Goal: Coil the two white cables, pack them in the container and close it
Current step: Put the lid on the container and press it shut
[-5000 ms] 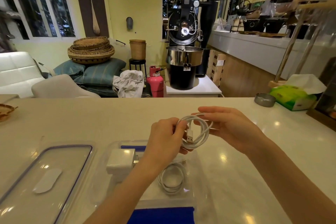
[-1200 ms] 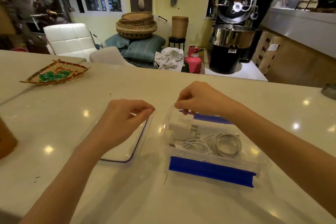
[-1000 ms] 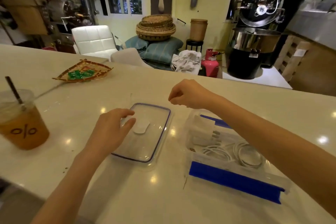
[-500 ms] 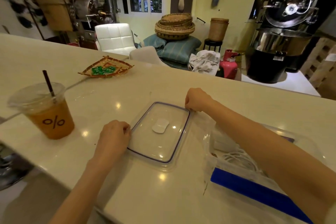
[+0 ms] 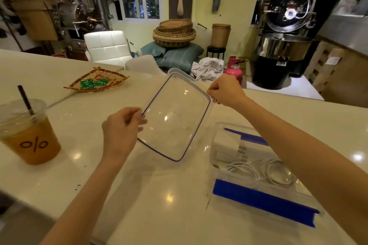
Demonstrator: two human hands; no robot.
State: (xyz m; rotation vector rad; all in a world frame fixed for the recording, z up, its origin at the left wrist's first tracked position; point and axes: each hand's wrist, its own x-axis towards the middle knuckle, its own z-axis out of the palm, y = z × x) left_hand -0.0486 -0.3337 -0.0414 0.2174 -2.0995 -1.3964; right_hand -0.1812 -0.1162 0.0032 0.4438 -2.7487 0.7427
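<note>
Both hands pinch the tilted lid.

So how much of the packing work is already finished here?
Done: both coiled white cables lie inside the open container. In hand: the left hand and right hand pinch the clear lid by opposite edges, raised and tilted. Left: set the lid on the container and close it.

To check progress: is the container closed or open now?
Open. Both hands hold the lid beside the container.
</note>
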